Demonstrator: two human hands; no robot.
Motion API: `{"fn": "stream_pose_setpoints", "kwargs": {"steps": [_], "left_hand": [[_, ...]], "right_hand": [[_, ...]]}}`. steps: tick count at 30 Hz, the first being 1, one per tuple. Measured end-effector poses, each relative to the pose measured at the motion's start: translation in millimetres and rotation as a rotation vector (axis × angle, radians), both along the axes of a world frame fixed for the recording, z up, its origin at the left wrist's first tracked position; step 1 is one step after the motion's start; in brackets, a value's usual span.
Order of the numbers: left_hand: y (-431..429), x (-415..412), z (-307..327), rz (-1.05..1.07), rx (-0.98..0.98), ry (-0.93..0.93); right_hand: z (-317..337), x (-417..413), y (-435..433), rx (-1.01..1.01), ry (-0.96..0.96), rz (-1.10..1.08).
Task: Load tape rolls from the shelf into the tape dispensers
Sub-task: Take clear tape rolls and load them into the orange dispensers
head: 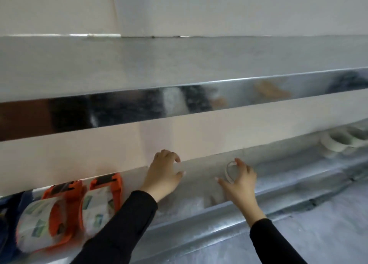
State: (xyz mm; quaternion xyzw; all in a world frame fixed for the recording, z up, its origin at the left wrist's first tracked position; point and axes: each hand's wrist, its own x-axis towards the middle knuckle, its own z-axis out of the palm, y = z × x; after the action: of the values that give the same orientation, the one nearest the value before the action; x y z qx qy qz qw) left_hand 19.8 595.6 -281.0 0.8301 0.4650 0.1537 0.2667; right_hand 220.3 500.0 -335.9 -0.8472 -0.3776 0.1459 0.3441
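Lower metal shelf [268, 170] bearing two orange tape dispensers [61, 210] [103, 200] loaded with rolls at left and a cluster of white tape rolls [336, 144] at far right.

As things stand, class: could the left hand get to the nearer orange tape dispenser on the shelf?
Probably yes. The left hand hangs open just right of the orange dispenser, with nothing between them; the right hand holds a thin tape ring further off.
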Motion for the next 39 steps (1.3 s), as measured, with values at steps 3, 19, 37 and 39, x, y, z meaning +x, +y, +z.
{"fn": "stream_pose_setpoints", "kwargs": {"steps": [3, 19, 37, 39], "left_hand": [[-14.5, 51.1, -35.4, -0.127, -0.107, -0.038], [-17.4, 168.1, -82.4, -0.2, -0.234, -0.137], [-141.8, 267.9, 76.5, -0.646, -0.251, -0.369], [-157.1, 279.3, 89.9, -0.7, -0.237, -0.344]], "right_hand": [[-17.2, 35.9, -21.2, -0.088, 0.015, -0.086], [-41.5, 80.5, -33.1, 0.17, 0.11, 0.004], [125.8, 156.5, -205.4, 0.323, 0.04, -0.138], [136.7, 168.7, -224.5, 0.341, 0.026, -0.15]]}}
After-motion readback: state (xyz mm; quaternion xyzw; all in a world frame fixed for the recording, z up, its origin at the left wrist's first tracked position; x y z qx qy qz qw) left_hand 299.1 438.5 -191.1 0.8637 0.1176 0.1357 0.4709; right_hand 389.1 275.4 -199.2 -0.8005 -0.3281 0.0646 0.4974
